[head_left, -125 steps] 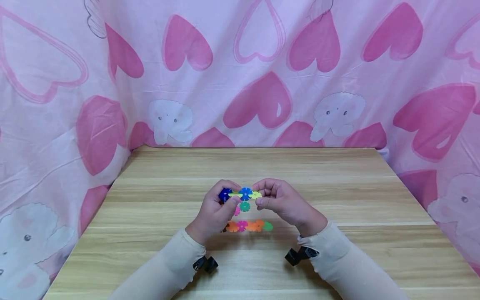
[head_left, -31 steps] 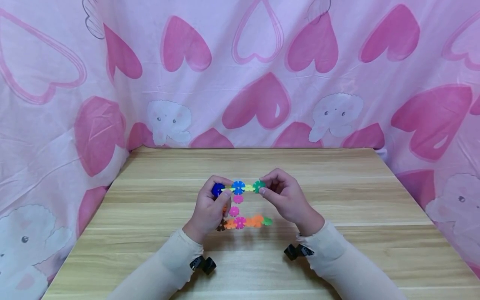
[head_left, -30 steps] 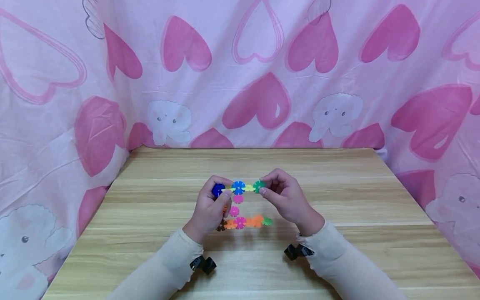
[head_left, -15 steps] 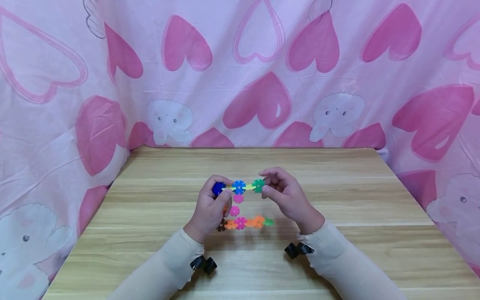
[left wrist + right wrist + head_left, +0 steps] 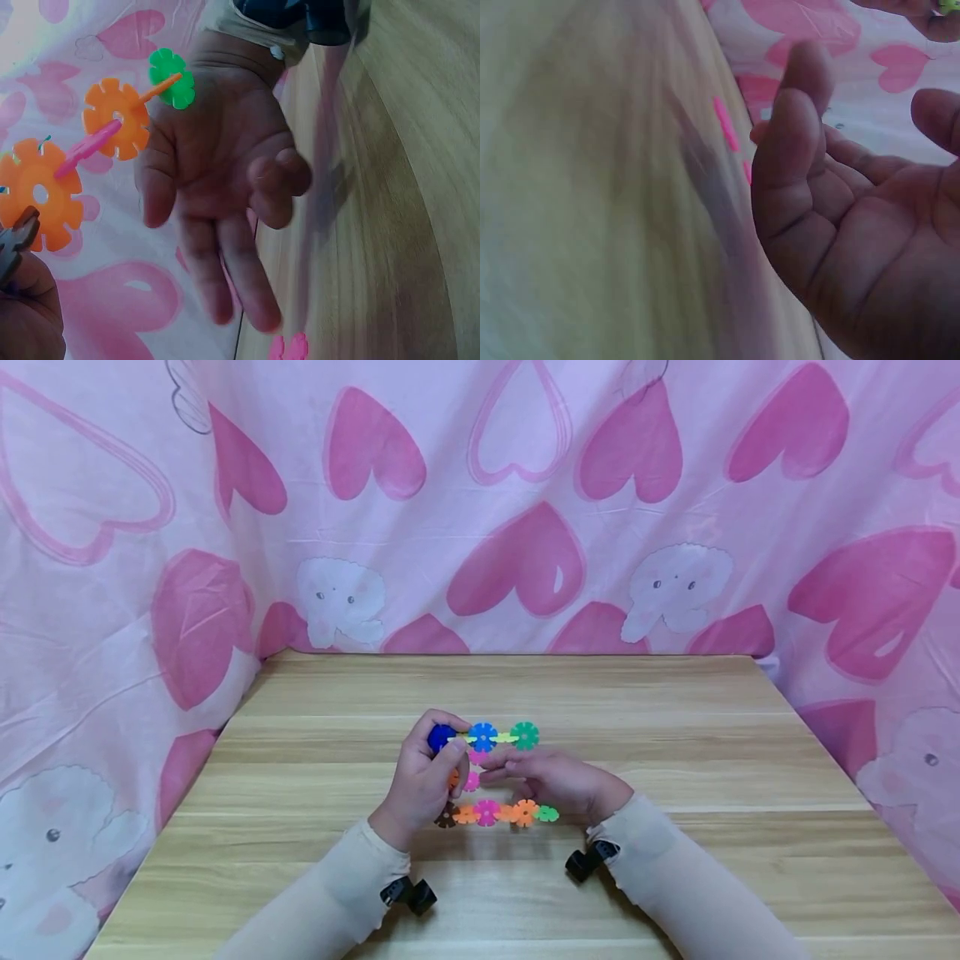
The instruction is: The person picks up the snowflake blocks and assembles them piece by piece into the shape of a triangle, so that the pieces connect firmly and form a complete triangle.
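Note:
My left hand (image 5: 420, 772) grips a frame of interlocking plastic snowflake discs by its left side. Its upper row runs from a dark blue disc (image 5: 442, 738) through a blue disc (image 5: 482, 737) to a green disc (image 5: 526, 736), with yellow discs between. A lower row has a brown disc (image 5: 446, 815), a pink disc (image 5: 487, 812), orange discs (image 5: 525, 812) and a light green disc (image 5: 548, 814) at its end. My right hand (image 5: 562, 777) holds nothing; its fingers extend between the rows, near loose pink discs (image 5: 472, 781). Left fingers partly cover the frame's left side.
The loose pink discs (image 5: 725, 124) lie on the wooden table (image 5: 675, 735). A pink heart-patterned cloth (image 5: 510, 568) hangs behind and at both sides. A small black camera (image 5: 408, 895) sits on each wrist.
The green disc, earlier lying on the table, is now on the upper row's right end. My right hand has let go of it and moved down and left; the left keeps its hold.

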Available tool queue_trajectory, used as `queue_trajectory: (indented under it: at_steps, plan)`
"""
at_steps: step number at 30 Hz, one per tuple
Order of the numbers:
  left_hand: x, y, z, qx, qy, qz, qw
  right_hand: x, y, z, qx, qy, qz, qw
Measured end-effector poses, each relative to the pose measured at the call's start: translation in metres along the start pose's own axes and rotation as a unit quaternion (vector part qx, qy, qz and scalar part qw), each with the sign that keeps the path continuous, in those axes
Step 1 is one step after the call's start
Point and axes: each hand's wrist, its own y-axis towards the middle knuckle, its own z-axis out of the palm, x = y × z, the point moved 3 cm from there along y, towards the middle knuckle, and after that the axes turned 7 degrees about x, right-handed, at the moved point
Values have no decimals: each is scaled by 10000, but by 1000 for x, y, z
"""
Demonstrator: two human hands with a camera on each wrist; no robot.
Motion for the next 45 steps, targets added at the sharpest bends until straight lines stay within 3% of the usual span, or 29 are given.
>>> queue_trajectory:
  at_steps: [5,8,11,16,20,24,29,32,41,43,45]
  plan:
    - [-2,0,1,36,-175,125,9998,-4,0,5,308,-539,204,9979]
    - [-3,1,2,36,-173,118,9998,-5,-1,5,273,-768,390,9959]
    - [-3,1,2,-7,-103,61,9999,-3,-4,2,4,-970,541,9938]
    - [-1,1,0,-60,-27,109,9999,7,-13,-7,-876,-1444,934,9812]
    - [-1,1,-1,-106,-9,155,9998,15,-21,-13,-1392,-2450,1110,9530]
    - [0,0,-2,-173,16,69,9998,19,-23,-13,-1597,-3559,1232,9125]
    - [2,0,-3,-206,49,-47,9998,15,-20,-10,-1775,-4066,1521,8832]
    - [2,0,-4,-204,44,-73,9998,12,-19,-9,-1892,-4175,1683,8727]
    - [3,0,-4,-281,29,-102,9996,8,-19,-11,-1934,-4193,1801,8685]
    - [3,0,-5,-307,42,-92,9995,9,-21,-11,-1942,-4074,1761,8748]
    - [3,0,-5,-334,67,-97,9994,11,-23,-13,-1961,-3766,1658,8901]
